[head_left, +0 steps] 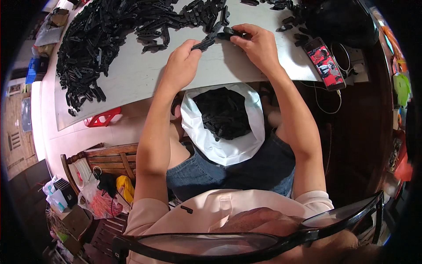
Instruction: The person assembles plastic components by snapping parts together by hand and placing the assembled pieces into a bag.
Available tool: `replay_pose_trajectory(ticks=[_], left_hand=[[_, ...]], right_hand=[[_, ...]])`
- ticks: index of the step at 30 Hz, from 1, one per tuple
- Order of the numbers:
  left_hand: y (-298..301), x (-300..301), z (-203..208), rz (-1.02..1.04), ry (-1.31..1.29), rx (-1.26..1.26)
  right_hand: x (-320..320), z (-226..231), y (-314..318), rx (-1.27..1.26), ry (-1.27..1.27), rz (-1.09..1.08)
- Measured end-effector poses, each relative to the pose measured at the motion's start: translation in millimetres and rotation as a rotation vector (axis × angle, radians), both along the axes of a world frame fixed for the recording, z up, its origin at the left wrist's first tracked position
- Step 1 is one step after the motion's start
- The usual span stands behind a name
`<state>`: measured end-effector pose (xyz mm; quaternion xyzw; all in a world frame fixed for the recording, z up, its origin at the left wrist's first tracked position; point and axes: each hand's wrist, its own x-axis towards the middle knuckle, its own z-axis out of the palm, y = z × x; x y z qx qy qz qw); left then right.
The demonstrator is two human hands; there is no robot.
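Over the white table [132,72], my left hand [182,64] is closed on a slim black plastic piece [204,43] between thumb and fingers. My right hand [260,48] pinches another small black plastic piece [229,33] just to the right of it. The two pieces are close together; whether they touch, I cannot tell. A big heap of similar black plastic pieces [94,48] spreads across the left and far side of the table. Between my legs, below my hands, an open white bag [191,121] holds many more black pieces [222,112].
A phone [325,64] with a lit screen lies at the table's right, its white cable [325,110] hanging past the edge. Behind it is a large black rounded object [343,22], with loose black pieces [288,20] beside it. A red stool [103,118] and wooden bench [110,154] stand left.
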<state>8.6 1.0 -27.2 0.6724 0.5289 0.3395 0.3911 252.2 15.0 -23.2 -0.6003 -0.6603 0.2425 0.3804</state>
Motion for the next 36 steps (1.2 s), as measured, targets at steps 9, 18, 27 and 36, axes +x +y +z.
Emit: replay_pose_trajectory(ticks=[9, 18, 27, 36], left_hand=[[-7, 3, 20, -0.126, -0.188, -0.152], [-11, 3, 29, -0.237, -0.078, -0.026], [-10, 2, 28, -0.195, -0.092, -0.044], [-10, 4, 33, -0.301, -0.114, -0.052]], right_hand=[[-26, 3, -28, 0.475, -0.113, 0.232], [-33, 6, -35, 0.476, -0.179, 0.283], [-27, 18, -37, 0.071, 0.235, 0.346], [-11, 12, -34, -0.302, 0.536, 0.422]])
